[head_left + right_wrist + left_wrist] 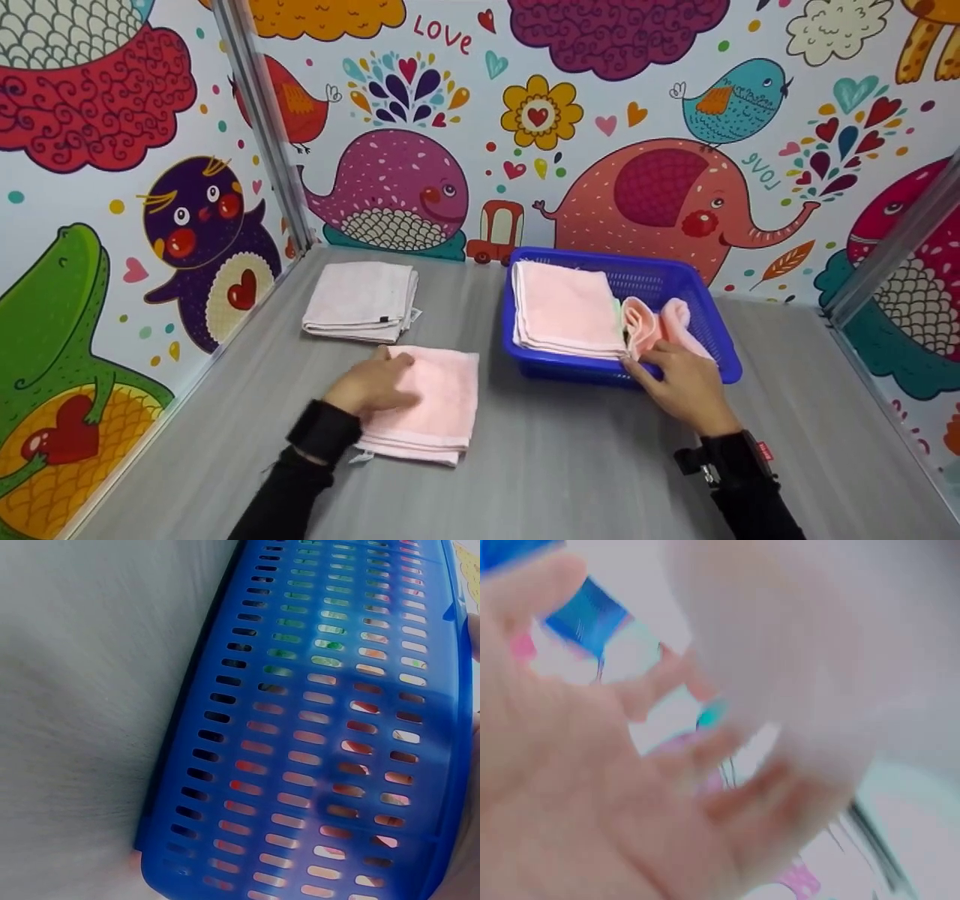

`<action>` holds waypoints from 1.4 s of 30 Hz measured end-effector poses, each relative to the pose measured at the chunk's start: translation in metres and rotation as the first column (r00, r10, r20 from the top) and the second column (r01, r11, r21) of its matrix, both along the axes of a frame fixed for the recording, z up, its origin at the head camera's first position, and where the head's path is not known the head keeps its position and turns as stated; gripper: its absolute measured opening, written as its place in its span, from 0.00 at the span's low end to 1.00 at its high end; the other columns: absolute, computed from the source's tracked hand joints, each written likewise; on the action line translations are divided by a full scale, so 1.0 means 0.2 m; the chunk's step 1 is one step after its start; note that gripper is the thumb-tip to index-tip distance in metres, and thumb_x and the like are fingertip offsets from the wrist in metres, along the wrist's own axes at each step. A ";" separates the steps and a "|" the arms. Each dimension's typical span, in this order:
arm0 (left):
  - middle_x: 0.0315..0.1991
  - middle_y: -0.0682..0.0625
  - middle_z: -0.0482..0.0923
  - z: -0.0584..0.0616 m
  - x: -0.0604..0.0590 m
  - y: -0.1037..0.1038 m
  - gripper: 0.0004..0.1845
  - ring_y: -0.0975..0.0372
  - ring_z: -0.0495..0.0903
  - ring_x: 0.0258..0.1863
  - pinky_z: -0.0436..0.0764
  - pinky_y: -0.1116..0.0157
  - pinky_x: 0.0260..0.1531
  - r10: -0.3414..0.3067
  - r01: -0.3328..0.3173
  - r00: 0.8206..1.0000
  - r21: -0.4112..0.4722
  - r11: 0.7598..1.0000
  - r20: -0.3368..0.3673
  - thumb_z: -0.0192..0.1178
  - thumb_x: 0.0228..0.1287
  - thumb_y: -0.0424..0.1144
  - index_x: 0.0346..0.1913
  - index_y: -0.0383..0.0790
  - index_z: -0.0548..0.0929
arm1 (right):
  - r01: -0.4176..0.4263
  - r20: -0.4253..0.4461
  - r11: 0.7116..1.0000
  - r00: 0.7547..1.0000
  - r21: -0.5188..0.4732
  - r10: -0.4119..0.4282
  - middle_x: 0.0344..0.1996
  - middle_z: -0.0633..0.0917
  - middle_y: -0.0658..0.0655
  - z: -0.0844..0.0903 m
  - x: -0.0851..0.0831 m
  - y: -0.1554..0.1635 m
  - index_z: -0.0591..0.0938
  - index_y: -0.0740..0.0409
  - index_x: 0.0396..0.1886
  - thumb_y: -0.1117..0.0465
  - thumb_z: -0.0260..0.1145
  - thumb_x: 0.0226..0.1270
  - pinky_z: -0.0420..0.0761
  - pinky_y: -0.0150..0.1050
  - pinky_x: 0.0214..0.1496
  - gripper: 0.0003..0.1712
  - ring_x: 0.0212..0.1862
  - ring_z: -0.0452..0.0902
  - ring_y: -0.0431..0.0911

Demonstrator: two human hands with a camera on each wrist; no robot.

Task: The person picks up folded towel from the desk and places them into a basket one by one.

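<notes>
Where left hand (373,386) rests: pink cloth (448,397) under loosely spread fingers
Right hand (686,386): blue basket (559,366) by fingers; grip unclear

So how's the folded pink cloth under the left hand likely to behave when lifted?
The folded pink cloth would likely sag, since it looks like soft fabric. Its layers, visible at the near edge, might slide open if only the top is pinched. Lying flat, it seems unlikely to roll.

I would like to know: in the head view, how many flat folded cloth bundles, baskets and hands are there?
Folded bundles: 3 (pale bundle, front pink bundle, basketed pink bundle)
Blue basket: 1
Hands: 2 (left hand, right hand)
Total: 6
</notes>
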State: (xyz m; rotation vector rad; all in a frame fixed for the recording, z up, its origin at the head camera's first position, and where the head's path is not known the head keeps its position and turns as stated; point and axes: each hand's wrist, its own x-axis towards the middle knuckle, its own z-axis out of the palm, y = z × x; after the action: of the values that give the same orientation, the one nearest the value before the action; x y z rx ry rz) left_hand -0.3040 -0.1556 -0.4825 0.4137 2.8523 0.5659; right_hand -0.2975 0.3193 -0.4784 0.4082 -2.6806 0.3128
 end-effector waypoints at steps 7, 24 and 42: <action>0.68 0.21 0.68 0.00 -0.01 -0.11 0.48 0.32 0.74 0.64 0.75 0.36 0.61 -0.012 0.007 0.997 0.064 0.998 0.081 0.84 0.43 0.45 0.70 0.44 0.73 | 0.003 0.004 1.000 1.000 -0.007 -0.003 0.26 0.83 0.50 0.00 0.00 -0.01 0.83 0.48 0.22 0.37 0.67 0.70 0.69 0.42 0.34 0.24 0.29 0.73 0.45; 0.66 0.31 0.72 -0.08 0.12 0.33 0.48 0.40 0.76 0.64 0.74 0.43 0.66 -0.223 0.223 0.975 0.139 0.965 -0.016 0.84 0.44 0.48 0.69 0.40 0.73 | -0.020 -0.050 1.000 0.999 -0.004 0.020 0.24 0.80 0.49 -0.02 -0.01 0.00 0.82 0.47 0.21 0.39 0.68 0.69 0.66 0.39 0.30 0.22 0.27 0.70 0.43; 0.70 0.24 0.67 -0.11 0.20 0.48 0.50 0.37 0.79 0.61 0.80 0.46 0.61 -0.277 0.284 0.956 0.076 0.956 -0.095 0.82 0.46 0.55 0.73 0.43 0.72 | -0.026 -0.282 0.996 0.959 -0.084 0.001 0.38 0.83 0.59 -0.01 0.09 -0.16 0.87 0.58 0.44 0.54 0.73 0.66 0.77 0.53 0.42 0.14 0.42 0.78 0.57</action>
State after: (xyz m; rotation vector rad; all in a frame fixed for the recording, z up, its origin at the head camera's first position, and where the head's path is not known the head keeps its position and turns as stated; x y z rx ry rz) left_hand -0.2638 -0.0593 -0.5047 0.8609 2.7802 0.6337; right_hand -0.2797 0.2882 -0.4811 0.4112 -2.3777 0.3459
